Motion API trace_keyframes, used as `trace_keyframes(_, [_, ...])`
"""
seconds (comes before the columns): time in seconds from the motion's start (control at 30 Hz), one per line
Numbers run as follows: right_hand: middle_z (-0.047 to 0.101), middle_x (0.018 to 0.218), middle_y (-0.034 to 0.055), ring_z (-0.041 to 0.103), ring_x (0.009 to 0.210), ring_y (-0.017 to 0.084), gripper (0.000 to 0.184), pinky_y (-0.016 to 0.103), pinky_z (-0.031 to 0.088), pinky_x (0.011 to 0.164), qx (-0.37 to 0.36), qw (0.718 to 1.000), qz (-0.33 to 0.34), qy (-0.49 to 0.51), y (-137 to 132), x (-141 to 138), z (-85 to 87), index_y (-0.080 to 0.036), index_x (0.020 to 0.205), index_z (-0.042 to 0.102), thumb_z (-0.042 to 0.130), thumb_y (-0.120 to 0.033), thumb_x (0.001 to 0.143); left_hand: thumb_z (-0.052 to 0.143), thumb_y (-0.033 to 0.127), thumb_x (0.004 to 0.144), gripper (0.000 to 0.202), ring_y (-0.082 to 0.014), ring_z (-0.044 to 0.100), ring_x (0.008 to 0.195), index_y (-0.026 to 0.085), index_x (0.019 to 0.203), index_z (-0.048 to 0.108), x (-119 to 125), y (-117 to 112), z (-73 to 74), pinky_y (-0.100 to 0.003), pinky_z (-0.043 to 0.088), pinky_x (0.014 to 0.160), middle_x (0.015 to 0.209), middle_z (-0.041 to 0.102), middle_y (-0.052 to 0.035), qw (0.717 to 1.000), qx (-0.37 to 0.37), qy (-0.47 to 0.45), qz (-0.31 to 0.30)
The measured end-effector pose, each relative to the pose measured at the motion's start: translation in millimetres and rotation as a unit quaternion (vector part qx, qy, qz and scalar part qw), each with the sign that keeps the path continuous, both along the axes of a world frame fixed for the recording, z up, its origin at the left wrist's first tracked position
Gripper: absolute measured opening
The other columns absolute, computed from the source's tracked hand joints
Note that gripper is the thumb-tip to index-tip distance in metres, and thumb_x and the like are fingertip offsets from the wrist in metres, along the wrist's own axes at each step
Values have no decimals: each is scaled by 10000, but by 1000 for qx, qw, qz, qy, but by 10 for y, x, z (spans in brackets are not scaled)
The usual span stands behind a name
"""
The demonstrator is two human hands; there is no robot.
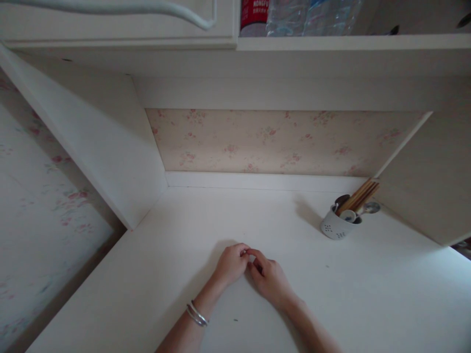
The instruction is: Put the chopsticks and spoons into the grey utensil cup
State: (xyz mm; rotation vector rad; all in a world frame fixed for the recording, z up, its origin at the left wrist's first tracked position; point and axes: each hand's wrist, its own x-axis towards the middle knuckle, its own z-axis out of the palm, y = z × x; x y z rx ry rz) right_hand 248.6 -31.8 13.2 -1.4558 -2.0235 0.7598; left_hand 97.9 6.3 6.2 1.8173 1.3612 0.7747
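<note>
My left hand (231, 264) and my right hand (270, 279) rest together on the white counter (368, 294), near its middle. Their fingertips meet in a pinch, fingers curled. Whether anything small sits between the fingertips is hidden. Two silver bangles (197, 315) circle my left wrist. Nearest other object is a white perforated utensil holder (336, 226) to the right and farther back, holding wooden chopsticks (358, 196) and spoons.
Floral wallpaper (275, 142) backs the niche. White side panels close it at left (103, 147) and right (434, 186). Overhead, a cupboard door (110, 19) and a shelf with plastic bottles (312, 17). The counter's left edge drops beside a wallpapered wall.
</note>
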Motion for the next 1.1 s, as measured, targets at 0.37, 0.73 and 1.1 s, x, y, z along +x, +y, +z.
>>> trace_keyframes(0.37, [677,725,0,621,637,168,357,242,375,604,4,1000,5,-1,17,3,-34,-226,1241,556,433,-238,906,454,157,763,281,-167,630,774,179,861,716,9,-4,21,-245,428,691,824,720,-30,1000,-12,-11,-1])
trace_keyframes(0.73, [670,710,-5,625,637,174,356,247,378,603,-4,1000,4,-3,4,2,-15,-230,1239,556,429,-240,906,455,164,761,268,-163,621,756,185,844,709,10,-10,4,-243,416,671,814,717,-25,1000,-11,-5,3])
trace_keyframes(1.1, [688,742,4,638,664,174,359,244,382,616,1,1000,3,0,-9,6,-5,-228,1236,556,433,-227,899,451,160,770,274,-161,620,762,189,848,712,6,-13,37,-242,417,680,817,718,-23,1000,-2,6,-2])
